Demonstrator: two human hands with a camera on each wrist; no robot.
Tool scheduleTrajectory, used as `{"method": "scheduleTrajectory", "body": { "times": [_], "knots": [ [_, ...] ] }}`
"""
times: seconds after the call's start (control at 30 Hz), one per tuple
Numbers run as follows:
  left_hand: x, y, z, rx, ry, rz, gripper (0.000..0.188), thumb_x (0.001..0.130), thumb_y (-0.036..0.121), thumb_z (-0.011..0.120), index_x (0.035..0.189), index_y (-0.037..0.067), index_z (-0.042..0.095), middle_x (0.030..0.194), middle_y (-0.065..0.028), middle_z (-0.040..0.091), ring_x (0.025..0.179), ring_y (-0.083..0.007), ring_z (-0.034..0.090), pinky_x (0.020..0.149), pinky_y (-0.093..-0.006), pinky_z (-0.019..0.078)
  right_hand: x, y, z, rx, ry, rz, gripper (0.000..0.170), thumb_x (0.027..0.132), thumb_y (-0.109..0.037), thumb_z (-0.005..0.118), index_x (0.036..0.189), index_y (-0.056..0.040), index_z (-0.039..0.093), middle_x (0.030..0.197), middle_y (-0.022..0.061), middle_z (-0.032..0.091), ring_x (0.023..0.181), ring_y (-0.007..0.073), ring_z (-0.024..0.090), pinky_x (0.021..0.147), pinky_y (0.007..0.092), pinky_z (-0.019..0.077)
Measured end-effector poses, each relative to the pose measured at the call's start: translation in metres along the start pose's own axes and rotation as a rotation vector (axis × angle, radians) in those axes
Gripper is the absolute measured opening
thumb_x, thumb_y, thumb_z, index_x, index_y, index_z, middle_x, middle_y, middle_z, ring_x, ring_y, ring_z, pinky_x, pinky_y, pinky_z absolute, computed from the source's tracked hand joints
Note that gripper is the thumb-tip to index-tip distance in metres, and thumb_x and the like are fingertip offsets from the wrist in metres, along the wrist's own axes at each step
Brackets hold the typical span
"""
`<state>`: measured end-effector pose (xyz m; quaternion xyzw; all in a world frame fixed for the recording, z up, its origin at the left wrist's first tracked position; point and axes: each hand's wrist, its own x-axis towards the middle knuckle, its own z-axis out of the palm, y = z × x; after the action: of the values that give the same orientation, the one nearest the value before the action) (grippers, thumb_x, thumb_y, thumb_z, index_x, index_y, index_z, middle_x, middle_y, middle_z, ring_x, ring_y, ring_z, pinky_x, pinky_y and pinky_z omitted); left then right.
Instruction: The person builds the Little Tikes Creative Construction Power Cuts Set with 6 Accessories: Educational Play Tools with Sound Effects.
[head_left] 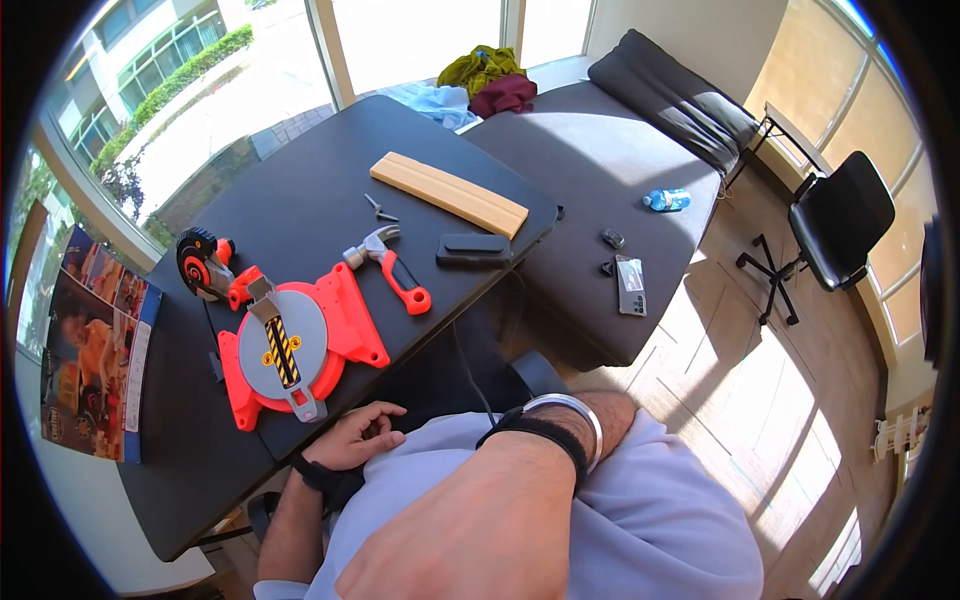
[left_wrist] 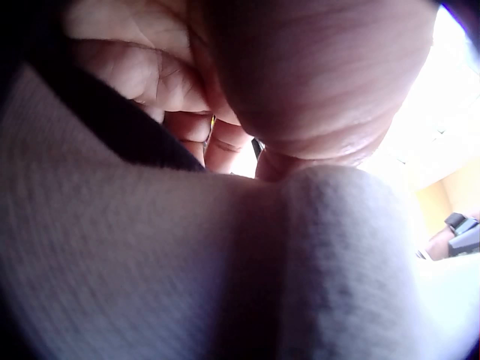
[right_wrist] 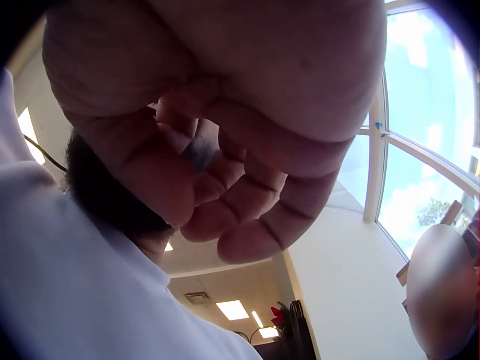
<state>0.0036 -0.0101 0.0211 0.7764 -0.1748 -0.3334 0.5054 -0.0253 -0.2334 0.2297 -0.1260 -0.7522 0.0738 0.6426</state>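
My left hand (head_left: 355, 437) lies at the near table edge against the shirt, its fingers loosely curled with nothing in them. My right hand (head_left: 470, 530) is raised close below the head camera, where its fingers are hidden. The right wrist view shows the fingers (right_wrist: 259, 206) of that hand bent loosely towards the thumb, and no held thing shows. Nearest the left hand is a red and grey toy mitre saw (head_left: 290, 345) with a black round blade (head_left: 200, 265). Beyond it lie a toy hammer (head_left: 390, 270) with a red handle and small grey screws (head_left: 380, 208).
A wooden board (head_left: 450, 193) and a black case (head_left: 473, 250) lie at the table's right side. A picture box (head_left: 95, 350) stands at the left. On the grey couch (head_left: 570, 150) are a bottle (head_left: 667, 200) and a phone (head_left: 630, 285). An office chair (head_left: 840, 220) stands farther right.
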Motion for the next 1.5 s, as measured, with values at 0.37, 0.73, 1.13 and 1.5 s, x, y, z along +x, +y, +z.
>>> {"method": "scheduleTrajectory", "body": {
  "times": [0.37,0.73,1.13,1.5],
  "knots": [
    [-0.005,0.016,0.004,0.048,0.125,0.281,0.044,0.103,0.033,0.074,0.135,0.004,0.063,0.087,-0.0008,0.059,0.078,-0.0089,0.056,0.07,-0.0256,0.0464,-0.008,-0.009,-0.044,-0.479,-0.025,0.118,0.008,0.102,-0.012,0.062,0.097,-0.0049,0.066,0.105,0.0164,0.059,0.084,0.0333,0.059,0.072,0.041,0.0495],
    [-0.054,0.082,-0.01,0.191,0.264,0.358,0.027,0.099,0.019,0.079,0.12,0.006,0.071,0.09,-0.005,0.066,0.075,-0.0146,0.064,0.068,-0.029,0.0523,-0.025,0.024,-0.086,-1.266,0.092,0.487,0.014,0.085,-0.009,0.083,0.096,-0.007,0.073,0.099,0.0068,0.067,0.086,0.0277,0.067,0.074,0.0379,0.0538],
    [-0.102,0.077,-0.066,0.674,1.058,0.249,0.028,0.089,0.016,0.083,0.112,0.003,0.074,0.116,-0.013,0.07,0.109,-0.0322,0.066,0.095,-0.0415,0.0531,-0.076,0.066,-0.115,-1.39,-0.18,0.829,0.014,0.088,-0.014,0.081,0.092,-0.0062,0.071,0.096,0.0081,0.068,0.093,0.029,0.067,0.084,0.0403,0.0542],
    [-0.099,0.058,-0.064,0.74,1.081,-0.031,0.034,0.091,0.027,0.081,0.114,0.005,0.071,0.135,-0.0161,0.067,0.118,-0.0379,0.065,0.102,-0.0469,0.0524,-0.078,0.069,-0.123,-1.323,-0.158,0.897,0.015,0.086,-0.014,0.082,0.091,-0.0043,0.071,0.097,0.0101,0.071,0.095,0.0313,0.069,0.087,0.0416,0.0561]
  ]
}}
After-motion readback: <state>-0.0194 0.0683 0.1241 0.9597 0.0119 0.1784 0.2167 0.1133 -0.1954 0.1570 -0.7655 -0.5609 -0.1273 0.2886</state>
